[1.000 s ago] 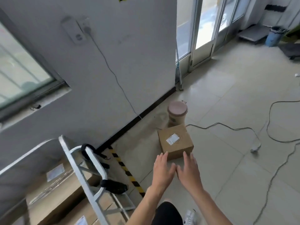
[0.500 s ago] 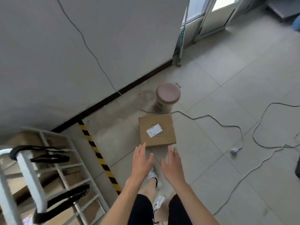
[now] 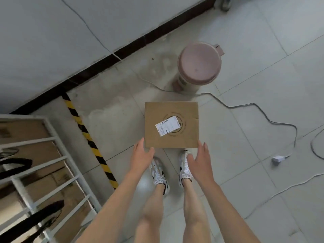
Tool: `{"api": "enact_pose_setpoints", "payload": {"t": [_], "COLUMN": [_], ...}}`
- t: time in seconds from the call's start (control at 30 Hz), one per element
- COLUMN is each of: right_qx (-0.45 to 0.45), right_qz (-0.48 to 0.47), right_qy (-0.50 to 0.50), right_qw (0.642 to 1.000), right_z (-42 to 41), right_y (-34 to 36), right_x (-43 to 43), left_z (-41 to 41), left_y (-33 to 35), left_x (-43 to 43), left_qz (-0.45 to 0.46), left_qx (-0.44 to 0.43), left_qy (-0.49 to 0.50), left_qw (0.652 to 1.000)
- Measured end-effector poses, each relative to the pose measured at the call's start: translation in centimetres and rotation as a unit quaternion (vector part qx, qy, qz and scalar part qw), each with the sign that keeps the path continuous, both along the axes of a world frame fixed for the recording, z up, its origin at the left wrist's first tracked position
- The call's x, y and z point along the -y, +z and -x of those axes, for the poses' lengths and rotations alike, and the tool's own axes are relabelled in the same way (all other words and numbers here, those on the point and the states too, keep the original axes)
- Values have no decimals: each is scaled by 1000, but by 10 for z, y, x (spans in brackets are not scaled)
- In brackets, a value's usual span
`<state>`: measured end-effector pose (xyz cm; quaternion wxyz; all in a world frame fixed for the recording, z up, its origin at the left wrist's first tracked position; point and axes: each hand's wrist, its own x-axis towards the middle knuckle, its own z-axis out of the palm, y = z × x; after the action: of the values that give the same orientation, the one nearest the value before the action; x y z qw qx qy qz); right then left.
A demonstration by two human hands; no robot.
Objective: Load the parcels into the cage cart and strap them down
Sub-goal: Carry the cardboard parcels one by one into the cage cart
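- A view straight down at a pale tiled floor from a camera worn on a person's head.
- A square brown cardboard parcel lies flat on the floor in the middle of the view, just in front of the person's white shoes.
- A white shipping label with a barcode is stuck at an angle on the parcel's top.
- The left hand is at the parcel's near left corner with fingers straight and spread. It grasps nothing, and I cannot tell whether it touches the cardboard.
- The right hand is at the near right corner, also released with fingers extended, and holds nothing.
- The cage cart, made of white metal bars, stands at the lower left, well apart from the parcel.
- Brown boxes are inside the cart, and black straps hang over its bars.
- A strip of yellow and black hazard tape runs across the floor between the cart and the parcel.
- A round bin with a pink lid stands beyond the parcel, near the grey wall.
- A grey cable snakes across the floor on the right, near a white plug.
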<state>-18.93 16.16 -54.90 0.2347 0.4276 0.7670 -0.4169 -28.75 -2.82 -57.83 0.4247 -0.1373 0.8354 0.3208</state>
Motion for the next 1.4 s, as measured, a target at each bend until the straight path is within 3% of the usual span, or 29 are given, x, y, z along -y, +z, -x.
{"api": "enact_pose_setpoints", "payload": {"t": [0.17, 0.4, 0.53, 0.67, 0.93, 1.23, 1.4], "right_qx": [37, 97, 94, 66, 5, -99, -183], "right_qz": [1, 86, 111, 107, 56, 12, 13], "right_qy": [-22, -97, -123, -152, -93, 41, 117], "right_qw": [999, 987, 982, 980, 994, 994, 976], "right_z": [18, 48, 64, 70, 81, 122, 140], "right_y": [-109, -218, -255, -251, -119, 138, 247], "right_x": [-47, -88, -89, -79, -61, -23, 4], "left_z": [34, 68, 74, 72, 67, 86, 61], "left_y": [-109, -224, -261, -256, -125, 163, 300], "left_x": [-20, -25, -24, -22, 2, 47, 77], "left_qz": [46, 53, 2, -24, -16, 86, 115], "left_qx": [27, 46, 85, 72, 15, -145, -245], "left_qy": [-2, 126, 174, 247, 283, 268, 298], "left_qw": [999, 990, 981, 966, 959, 949, 916]}}
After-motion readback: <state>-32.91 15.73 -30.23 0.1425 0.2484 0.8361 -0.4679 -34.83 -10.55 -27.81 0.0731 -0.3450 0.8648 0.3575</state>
